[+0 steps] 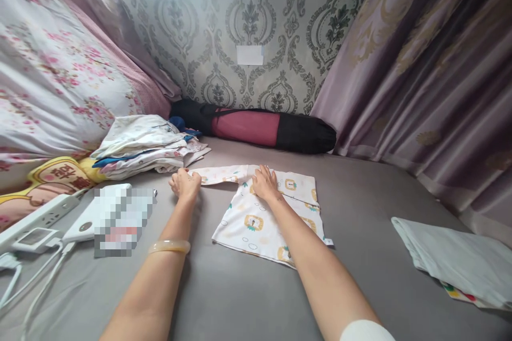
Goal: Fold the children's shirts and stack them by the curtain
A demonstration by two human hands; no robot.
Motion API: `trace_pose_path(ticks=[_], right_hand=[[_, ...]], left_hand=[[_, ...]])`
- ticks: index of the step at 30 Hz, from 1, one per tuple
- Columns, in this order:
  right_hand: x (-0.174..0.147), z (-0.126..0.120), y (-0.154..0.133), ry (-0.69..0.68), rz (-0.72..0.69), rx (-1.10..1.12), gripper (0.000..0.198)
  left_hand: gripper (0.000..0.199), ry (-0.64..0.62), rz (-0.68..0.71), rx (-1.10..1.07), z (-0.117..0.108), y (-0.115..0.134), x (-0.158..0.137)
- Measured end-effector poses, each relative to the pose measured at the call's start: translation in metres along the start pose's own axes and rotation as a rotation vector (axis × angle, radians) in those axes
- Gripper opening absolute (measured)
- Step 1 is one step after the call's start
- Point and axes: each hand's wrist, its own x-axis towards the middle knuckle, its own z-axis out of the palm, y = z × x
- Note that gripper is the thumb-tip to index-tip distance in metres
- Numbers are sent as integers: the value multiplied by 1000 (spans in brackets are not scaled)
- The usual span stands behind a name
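Observation:
A small white shirt (253, 222) with yellow lion faces lies on the grey bed sheet. Its left sleeve (218, 175) stretches out sideways, while the right part (298, 186) is folded over the body. My left hand (186, 183), with a pale bangle on the wrist, is closed on the end of the left sleeve. Flat on the shirt near the left shoulder rests my right hand (264, 181), fingers extended and touching the cloth. A small white tag (328, 242) sticks out at the shirt's right edge.
Stacked folded clothes (144, 141) lie at the back left, beside a yellow cushion (56, 176). Nearer are a power strip (52, 213), cables and a white device (86, 224). A black and red long bag (248, 127) lies along the wall. Folded pale cloth (452, 256) is at the right.

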Motion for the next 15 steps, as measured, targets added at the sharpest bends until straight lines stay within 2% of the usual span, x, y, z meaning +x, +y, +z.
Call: trace_pose_path(ticks=[2, 4, 9, 15], right_hand=[[1, 1, -4, 65, -66, -13, 40], [2, 3, -9, 68, -101, -7, 37], [0, 8, -15, 54, -68, 32, 35], [-3, 12, -16, 90, -35, 43, 37]], left_hand=[[41, -31, -33, 60, -1, -5, 3], [43, -57, -48, 89, 0, -8, 4], [48, -55, -70, 149, 1, -7, 7], [51, -117, -61, 222, -1, -6, 15]])
